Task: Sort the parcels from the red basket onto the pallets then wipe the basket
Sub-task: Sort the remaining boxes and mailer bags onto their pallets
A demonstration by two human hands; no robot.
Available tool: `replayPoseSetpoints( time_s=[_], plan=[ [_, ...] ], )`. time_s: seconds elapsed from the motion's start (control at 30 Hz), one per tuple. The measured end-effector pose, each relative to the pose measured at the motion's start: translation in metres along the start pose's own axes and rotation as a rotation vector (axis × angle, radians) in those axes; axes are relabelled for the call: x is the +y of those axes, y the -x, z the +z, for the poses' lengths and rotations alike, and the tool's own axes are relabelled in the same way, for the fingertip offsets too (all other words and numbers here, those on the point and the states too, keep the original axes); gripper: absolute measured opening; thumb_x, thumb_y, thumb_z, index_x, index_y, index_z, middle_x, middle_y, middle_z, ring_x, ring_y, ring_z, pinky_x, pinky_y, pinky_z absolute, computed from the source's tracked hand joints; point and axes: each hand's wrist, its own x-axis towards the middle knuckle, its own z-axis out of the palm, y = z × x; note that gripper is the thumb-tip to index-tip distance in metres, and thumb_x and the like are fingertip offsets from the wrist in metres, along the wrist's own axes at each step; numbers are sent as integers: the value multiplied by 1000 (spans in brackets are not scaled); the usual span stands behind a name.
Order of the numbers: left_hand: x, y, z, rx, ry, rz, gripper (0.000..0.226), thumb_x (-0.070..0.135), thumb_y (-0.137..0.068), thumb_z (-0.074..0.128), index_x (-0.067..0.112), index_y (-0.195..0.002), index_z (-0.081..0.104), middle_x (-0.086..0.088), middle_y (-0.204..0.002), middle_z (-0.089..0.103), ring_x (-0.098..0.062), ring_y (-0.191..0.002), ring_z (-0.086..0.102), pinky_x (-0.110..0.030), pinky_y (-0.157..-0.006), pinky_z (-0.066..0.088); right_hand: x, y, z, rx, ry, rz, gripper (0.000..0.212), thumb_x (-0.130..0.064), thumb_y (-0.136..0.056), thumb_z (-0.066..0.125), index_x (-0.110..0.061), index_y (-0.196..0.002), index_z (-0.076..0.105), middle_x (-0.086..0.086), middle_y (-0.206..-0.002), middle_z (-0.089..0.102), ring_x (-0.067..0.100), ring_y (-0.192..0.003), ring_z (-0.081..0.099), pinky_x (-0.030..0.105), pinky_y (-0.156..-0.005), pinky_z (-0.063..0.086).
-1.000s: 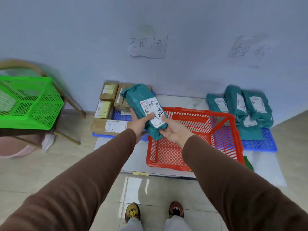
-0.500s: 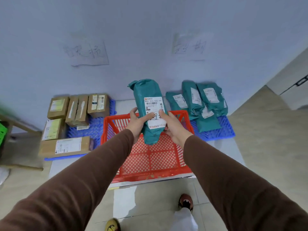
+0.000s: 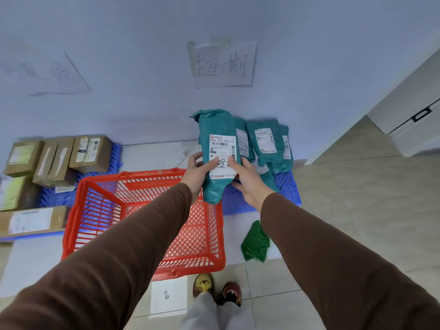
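Both hands hold a teal plastic-wrapped parcel with a white label, upright, above the far right corner of the red basket. My left hand grips its left side and my right hand grips its right side, thumb on the label. Nothing lies in the basket. Behind the parcel, several teal parcels lie on the right blue pallet. Brown cardboard boxes sit on the left blue pallet.
A green cloth lies on the floor mat right of the basket. Two paper signs hang on the wall, one above the right pallet. A white cabinet stands at the far right. My feet are just behind the basket.
The view and my hands have swung right: the teal parcel has moved from over the basket's middle to its far right corner, in front of the teal parcels on the right pallet.
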Motion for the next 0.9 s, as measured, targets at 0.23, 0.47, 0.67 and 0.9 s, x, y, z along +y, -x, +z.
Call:
replayPoseSetpoints(
  time_s=[0.23,0.47,0.67,0.9],
  plan=[
    [-8,-41,36,-71,-36,-19,56,12,-92,70,12,-142,46,-14,-122,70,-24,-99,73,-36,-85,59,-18,-22,-36,69,-18,-18,37,-34,-98,63,-24,-133,60,-2,-121,73,16,-110,68,31,-89,54],
    [-27,-82,84,-22,-65,-28,53,7,-94,65,12,-143,46,-12,-122,70,-27,-104,71,-41,-93,57,-29,-63,-85,82,13,7,34,-36,-98,62,-28,-130,62,-1,-121,73,18,-102,67,28,-75,47],
    [-40,-120,130,128,-110,-56,37,4,-94,62,14,-127,48,-16,-116,71,-22,-81,70,-32,-73,60,-31,-120,-135,55,43,48,38,-30,-97,61,-24,-134,54,2,-122,70,24,-109,67,42,-90,55],
    [-58,-166,156,204,-208,-80,49,8,-93,58,21,-139,49,-4,-107,73,-20,-85,70,-29,-75,57,-38,-169,-164,-30,122,127,35,-33,-101,54,-32,-135,55,-9,-128,64,16,-119,58,34,-86,43]
  ],
)
